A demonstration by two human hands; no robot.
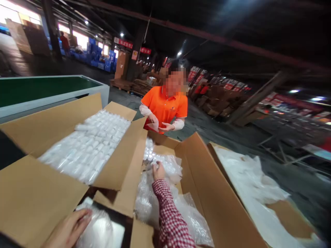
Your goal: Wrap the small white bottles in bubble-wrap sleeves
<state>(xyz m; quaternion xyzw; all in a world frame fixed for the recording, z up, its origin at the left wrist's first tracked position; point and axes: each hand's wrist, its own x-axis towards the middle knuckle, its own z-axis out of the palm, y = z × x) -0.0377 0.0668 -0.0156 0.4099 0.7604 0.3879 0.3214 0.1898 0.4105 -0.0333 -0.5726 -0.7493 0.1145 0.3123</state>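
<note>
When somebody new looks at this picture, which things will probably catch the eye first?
Probably the bright orange polo shirt of the co-worker, beyond the open boxes. Next, the packed rows of white wrapped items in the left cardboard box. Nearer the centre, the right hand touches bubble wrap inside the middle cardboard box.

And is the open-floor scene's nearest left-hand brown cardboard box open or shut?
Open: the box's flaps splay outward, exposing shiny white items.

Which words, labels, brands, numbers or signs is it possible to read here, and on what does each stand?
None is readable.
Red banners: characters, too blurred.
Pillar sign: too small.
Orange shirt, chest mark: too small.
Near open cartons: no text seen.
</note>
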